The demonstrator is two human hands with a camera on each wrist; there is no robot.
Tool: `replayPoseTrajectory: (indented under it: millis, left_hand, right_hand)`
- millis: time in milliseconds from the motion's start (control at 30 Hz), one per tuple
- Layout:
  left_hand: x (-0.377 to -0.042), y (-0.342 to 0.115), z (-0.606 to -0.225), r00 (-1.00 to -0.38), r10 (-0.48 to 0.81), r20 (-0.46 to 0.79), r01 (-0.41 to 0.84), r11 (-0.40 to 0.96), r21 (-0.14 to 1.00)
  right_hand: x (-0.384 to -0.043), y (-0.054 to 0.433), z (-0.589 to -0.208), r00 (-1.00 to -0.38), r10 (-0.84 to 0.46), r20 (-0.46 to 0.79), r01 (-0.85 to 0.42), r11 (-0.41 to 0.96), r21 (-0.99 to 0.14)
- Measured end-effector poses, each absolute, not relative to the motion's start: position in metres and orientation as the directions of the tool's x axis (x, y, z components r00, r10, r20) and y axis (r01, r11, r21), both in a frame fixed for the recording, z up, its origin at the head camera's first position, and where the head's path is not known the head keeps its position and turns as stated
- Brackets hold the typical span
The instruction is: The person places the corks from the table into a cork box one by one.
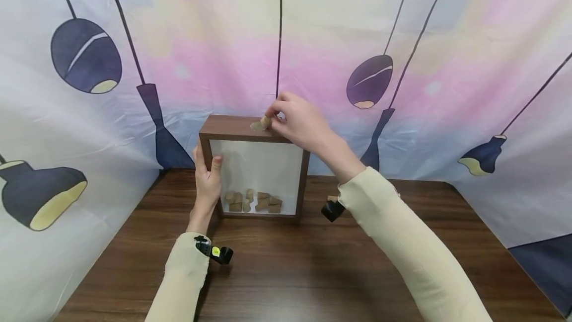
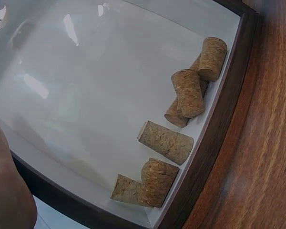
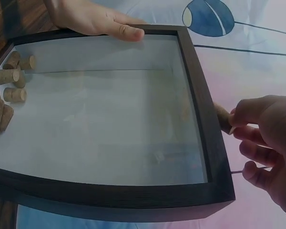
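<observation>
A deep brown shadow-box frame [image 1: 232,124] with a clear front and white back stands upright on the table. Several corks [image 2: 164,143] lie in a loose heap along its bottom inside. My left hand [image 1: 207,183] grips the frame's left side, thumb on the front edge. At the top, my right hand [image 1: 304,120] pinches one cork [image 3: 223,118] between thumb and fingertips. That cork is at the top edge, beside a pale round spot [image 1: 256,126] that looks like an opening; whether it has entered cannot be told.
The dark wood table [image 1: 268,262] runs below and around the frame. A cloth backdrop [image 1: 326,24] printed with hanging lamps stands close behind. Near the right wrist camera [image 1: 332,210], a small tan thing [image 1: 332,198] on the table is partly hidden.
</observation>
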State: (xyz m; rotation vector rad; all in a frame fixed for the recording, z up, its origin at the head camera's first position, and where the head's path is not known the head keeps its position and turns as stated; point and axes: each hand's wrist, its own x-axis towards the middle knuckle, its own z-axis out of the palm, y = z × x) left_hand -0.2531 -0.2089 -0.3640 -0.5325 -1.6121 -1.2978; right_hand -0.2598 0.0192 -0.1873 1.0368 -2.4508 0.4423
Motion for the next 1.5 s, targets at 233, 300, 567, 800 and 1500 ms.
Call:
replayPoseTrajectory:
  millis: [233,300,567,800,1500]
  left_hand:
    - [-0.252,-0.214,-0.364,-0.450,-0.226,0.864,0.799,0.332,0.502]
    - [-0.251,-0.214,-0.364,-0.459,-0.228,0.859,0.792,0.332,0.511]
    - [-0.251,-0.213,-0.364,-0.463,-0.234,0.855,0.792,0.323,0.517]
    - [-0.253,-0.214,-0.365,-0.469,-0.236,0.851,0.794,0.310,0.523]
    - [-0.252,-0.219,-0.365,-0.468,-0.247,0.848,0.792,0.309,0.527]
  right_hand:
    - [-0.263,0.002,-0.190,-0.611,-0.625,0.485,-0.741,0.667,-0.074]
    - [-0.262,-0.001,-0.191,-0.598,-0.643,0.479,-0.750,0.659,-0.051]
    - [-0.266,0.020,-0.204,-0.575,-0.570,0.586,-0.776,0.606,-0.172]
    - [-0.273,0.064,-0.227,-0.655,-0.413,0.633,-0.734,0.549,-0.401]
    - [-0.285,0.138,-0.308,-0.802,-0.321,0.503,-0.574,0.645,-0.504]
